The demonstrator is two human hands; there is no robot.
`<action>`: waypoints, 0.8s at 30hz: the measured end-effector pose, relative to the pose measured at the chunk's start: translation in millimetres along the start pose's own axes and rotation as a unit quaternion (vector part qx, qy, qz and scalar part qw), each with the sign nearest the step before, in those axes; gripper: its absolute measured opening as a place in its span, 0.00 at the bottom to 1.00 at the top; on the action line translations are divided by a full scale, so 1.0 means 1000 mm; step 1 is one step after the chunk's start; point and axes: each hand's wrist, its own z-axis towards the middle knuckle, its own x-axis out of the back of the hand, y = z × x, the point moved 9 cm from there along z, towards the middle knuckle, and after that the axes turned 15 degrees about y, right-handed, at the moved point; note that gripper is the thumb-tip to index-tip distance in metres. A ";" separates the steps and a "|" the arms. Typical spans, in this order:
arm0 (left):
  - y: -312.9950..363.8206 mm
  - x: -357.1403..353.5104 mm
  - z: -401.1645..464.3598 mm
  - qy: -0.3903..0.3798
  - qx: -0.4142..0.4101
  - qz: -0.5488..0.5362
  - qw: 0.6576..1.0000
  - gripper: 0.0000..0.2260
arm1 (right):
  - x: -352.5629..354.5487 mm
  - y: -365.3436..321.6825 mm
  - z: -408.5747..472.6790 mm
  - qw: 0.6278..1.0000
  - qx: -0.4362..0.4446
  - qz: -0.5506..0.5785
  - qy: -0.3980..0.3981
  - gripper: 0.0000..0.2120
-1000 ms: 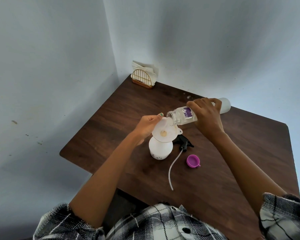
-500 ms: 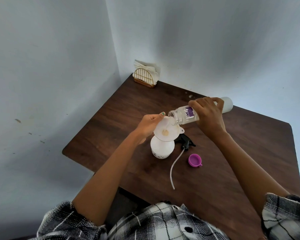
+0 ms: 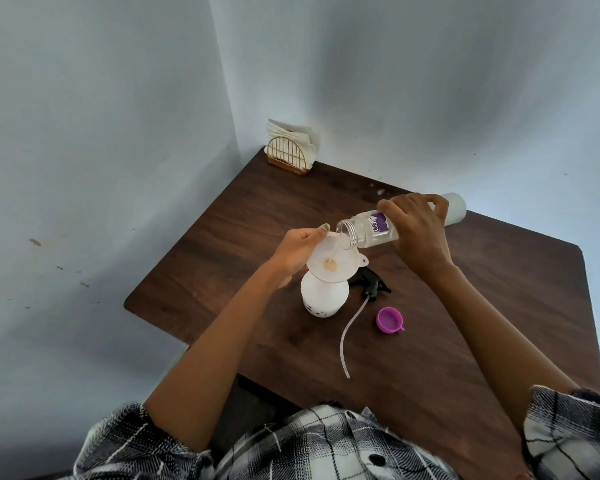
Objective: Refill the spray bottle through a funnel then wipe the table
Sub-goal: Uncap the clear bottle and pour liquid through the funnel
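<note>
A round white spray bottle (image 3: 324,297) stands on the dark wooden table (image 3: 465,271) with a white funnel (image 3: 329,261) set in its neck. My left hand (image 3: 298,249) pinches the funnel's left rim. In my right hand (image 3: 418,233) a clear refill bottle (image 3: 366,228) with a purple label lies tipped nearly level, its open mouth over the funnel. A thin stream of liquid runs from it into the funnel.
The black spray head (image 3: 371,285) with its long dip tube lies on the table right of the spray bottle. A purple cap (image 3: 389,319) rests beside it. A gold napkin holder (image 3: 288,155) with white napkins stands in the far corner against the walls.
The refill bottle stays tipped over the funnel and keeps pouring. Both hands hold their places; only the camera view has shifted slightly.
</note>
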 end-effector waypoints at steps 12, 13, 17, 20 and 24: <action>0.000 0.001 0.000 0.001 -0.003 0.000 1.000 0.14 | 0.001 0.001 0.000 1.000 -0.003 -0.002 -0.002 0.20; 0.001 0.001 0.000 0.002 -0.004 0.001 1.000 0.14 | 0.001 0.001 0.000 1.000 -0.002 -0.003 -0.001 0.20; 0.001 0.001 0.001 0.002 -0.009 0.002 1.000 0.13 | 0.002 0.001 0.002 1.000 0.000 -0.004 0.002 0.21; 0.002 0.001 0.000 -0.001 -0.011 0.002 1.000 0.13 | 0.001 0.000 0.002 1.000 0.002 -0.006 0.002 0.21; 0.004 0.000 -0.002 0.005 -0.013 0.001 1.000 0.12 | 0.001 -0.001 0.002 1.000 0.004 -0.007 -0.001 0.21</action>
